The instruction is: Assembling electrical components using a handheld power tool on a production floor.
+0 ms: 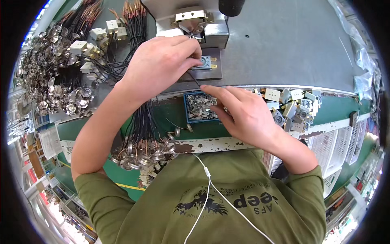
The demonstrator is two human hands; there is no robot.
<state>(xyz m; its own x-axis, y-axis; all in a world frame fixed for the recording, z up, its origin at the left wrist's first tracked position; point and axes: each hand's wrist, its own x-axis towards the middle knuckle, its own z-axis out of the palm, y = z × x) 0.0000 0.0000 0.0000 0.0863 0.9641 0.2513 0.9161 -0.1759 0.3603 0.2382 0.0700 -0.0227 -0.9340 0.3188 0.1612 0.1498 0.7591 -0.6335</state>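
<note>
A: Where is the pale blue block (207, 62)?
B: On a flat metal plate (213, 75) at the middle of the bench (292, 49), two brass tabs pointing right.

A: And the hands?
B: The left hand (160, 61) reaches over from the left, thumb and forefinger close together at the block's left end. I can't tell whether they pinch the block or something hidden behind it. The right hand (248, 116) is nearer, its forefinger stretched out to the end of a black wire (195, 79), its thumb spread well apart from that finger. Whether the wire is gripped between its fingers, I can't tell.

A: What lies right around them?
B: Just beyond the plate stands a metal machine (217, 30). On the near side, partly under the right hand, is a blue tray (186, 112) full of small metal pieces (199, 106).

A: Further out?
B: To the right, a heap of blocks (290, 110), whitish and grey. To the far left, bundled wires with round metal caps (53, 85), and white blocks (79, 46) beside them. Another wire bundle (142, 122) hangs over the near edge.

A: Nearest of all?
B: A green shirt (162, 183) with a white cord (207, 172) down its front.
</note>
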